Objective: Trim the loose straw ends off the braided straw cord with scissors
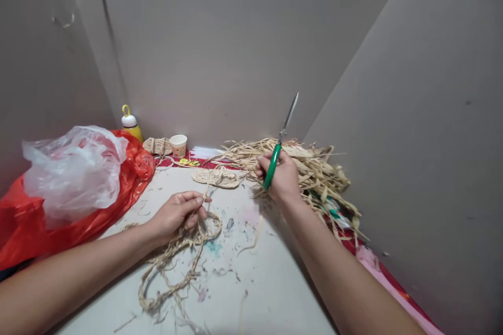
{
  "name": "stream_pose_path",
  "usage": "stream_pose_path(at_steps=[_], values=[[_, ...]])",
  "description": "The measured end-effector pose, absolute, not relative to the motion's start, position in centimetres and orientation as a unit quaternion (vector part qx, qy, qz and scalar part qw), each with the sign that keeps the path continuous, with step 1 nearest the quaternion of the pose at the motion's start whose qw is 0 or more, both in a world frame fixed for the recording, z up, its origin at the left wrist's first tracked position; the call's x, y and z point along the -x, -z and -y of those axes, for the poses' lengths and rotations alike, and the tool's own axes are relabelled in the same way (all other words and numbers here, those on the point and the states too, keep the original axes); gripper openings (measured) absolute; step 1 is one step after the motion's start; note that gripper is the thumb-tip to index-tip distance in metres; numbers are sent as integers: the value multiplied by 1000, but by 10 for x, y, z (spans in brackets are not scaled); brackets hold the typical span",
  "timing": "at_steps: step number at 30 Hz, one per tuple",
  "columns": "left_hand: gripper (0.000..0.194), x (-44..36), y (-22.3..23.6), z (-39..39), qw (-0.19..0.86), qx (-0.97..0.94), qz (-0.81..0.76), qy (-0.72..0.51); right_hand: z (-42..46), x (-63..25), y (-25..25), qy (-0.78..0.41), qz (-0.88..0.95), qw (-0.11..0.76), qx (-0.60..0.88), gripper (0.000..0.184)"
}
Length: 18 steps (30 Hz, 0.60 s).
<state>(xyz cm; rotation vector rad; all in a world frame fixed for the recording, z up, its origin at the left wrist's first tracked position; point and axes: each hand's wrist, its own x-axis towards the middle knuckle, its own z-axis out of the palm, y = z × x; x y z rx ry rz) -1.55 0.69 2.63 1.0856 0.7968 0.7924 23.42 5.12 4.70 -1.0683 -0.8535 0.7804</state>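
Observation:
Between the thumb and fingers of my left hand [183, 211] is pinched a braided straw cord [190, 276], whose loops trail over the pale board toward me. My right hand [285, 175] is raised at the right and grips green-handled scissors [274, 163]. Their metal blades point up and away and look closed together. Just beyond my left hand lies a small woven straw sole [216, 177], flat on the board. A big heap of dry straw strips [314, 165] spreads behind and under my right hand.
Red and clear plastic bags [78, 172] bulge at the left. Along the back stand a yellow bottle [131, 124], a paper cup [178, 145] and another woven straw piece [157, 146]. Straw scraps litter the stained board [283, 282]. Grey walls [236, 52] enclose the table.

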Motion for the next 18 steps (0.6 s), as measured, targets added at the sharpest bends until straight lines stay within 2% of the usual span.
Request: stream_pose_path(at_steps=[9, 12, 15, 18], values=[[27, 22, -18, -10, 721, -511, -299, -360, -19, -149, -44, -507, 516, 505, 470, 39], [32, 24, -21, -8, 715, -544, -288, -330, -15, -132, -47, -507, 530, 505, 455, 40], [33, 24, -24, -8, 716, -549, -288, -321, -18, -135, -52, -477, 532, 536, 450, 39], [41, 22, -24, -8, 712, -548, -297, -322, -26, -148, -54, -441, 525, 570, 452, 40]])
